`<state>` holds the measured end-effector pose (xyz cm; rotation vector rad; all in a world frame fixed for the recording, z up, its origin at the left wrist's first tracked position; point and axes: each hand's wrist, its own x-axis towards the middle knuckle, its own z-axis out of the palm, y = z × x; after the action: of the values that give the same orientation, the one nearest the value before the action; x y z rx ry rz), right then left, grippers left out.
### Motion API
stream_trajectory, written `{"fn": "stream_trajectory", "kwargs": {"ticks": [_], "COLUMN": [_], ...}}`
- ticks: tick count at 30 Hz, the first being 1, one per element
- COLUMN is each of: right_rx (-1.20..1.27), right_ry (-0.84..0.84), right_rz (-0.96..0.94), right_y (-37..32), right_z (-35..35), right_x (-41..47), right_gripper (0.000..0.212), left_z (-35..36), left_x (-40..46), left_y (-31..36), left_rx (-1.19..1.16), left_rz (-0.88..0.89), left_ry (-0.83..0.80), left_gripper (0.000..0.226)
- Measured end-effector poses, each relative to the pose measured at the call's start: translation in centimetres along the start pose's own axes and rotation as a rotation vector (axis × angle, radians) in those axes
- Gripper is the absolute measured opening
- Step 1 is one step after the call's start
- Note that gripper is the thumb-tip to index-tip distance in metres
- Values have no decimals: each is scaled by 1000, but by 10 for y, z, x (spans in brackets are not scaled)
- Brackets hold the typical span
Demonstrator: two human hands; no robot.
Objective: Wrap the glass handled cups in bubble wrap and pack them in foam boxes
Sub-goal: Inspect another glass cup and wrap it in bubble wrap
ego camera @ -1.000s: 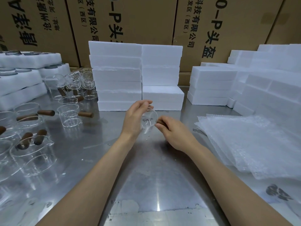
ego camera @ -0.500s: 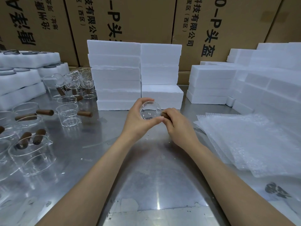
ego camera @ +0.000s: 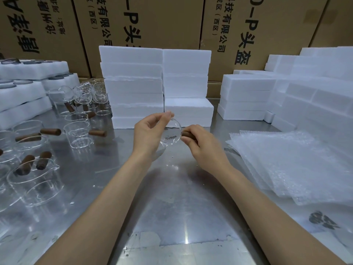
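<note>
Glass cup (ego camera: 171, 133) held above metal table (ego camera: 172, 197), mid-frame, tilted sideways. Left hand (ego camera: 147, 133) pinches rim with curled fingers. Right hand (ego camera: 202, 145) fingers wrapped round wooden handle (ego camera: 186, 133). Bubble wrap stack (ego camera: 290, 161) right, foam boxes (ego camera: 133, 87) behind.

We held one small clear glass cup with a brown wooden handle (ego camera: 171, 133) tipped on its side above centre. More such cups (ego camera: 78, 134) stood at nine o'clock, clear bubble wrap sheets (ego camera: 290, 165) lay at three, white foam boxes (ego camera: 133, 87) stacked at twelve.
</note>
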<state>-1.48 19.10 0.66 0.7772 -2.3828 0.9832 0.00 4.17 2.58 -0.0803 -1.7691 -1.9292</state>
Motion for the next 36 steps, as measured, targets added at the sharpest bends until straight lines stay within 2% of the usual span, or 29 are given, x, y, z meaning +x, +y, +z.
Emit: {"fn": "stream_trajectory", "kwargs": {"ticks": [6,11,17,20,22,27,36], "right_rx": [109,244,324,338,329,225,-13], "right_ry": [23,24,-4,-14,-20,-24,-8], "right_rz": [48,94,120,134,141,126,25], "right_y": [6,5,5,5,6,8,4], "right_z": [-1,-4,-4,-4,-5,-4,3], "right_x": [2,3,2,1,1,1,-1], "right_gripper": [3,20,13,12,14,12,5], "left_z": [-15,-23,-33,-33,-31,-23,5], "left_x": [9,11,9,11,11,7,-4], "left_y": [5,10,9,5,3,0,-10], "left_rx": [-72,-146,-117,-84,-59,34,191], "left_rz": [-109,-100,-116,-136,-129,-58,93], "left_ry": [-270,-447,-579,-600,-600,-522,-109], "left_gripper": [18,29,59,67,71,62,46]}}
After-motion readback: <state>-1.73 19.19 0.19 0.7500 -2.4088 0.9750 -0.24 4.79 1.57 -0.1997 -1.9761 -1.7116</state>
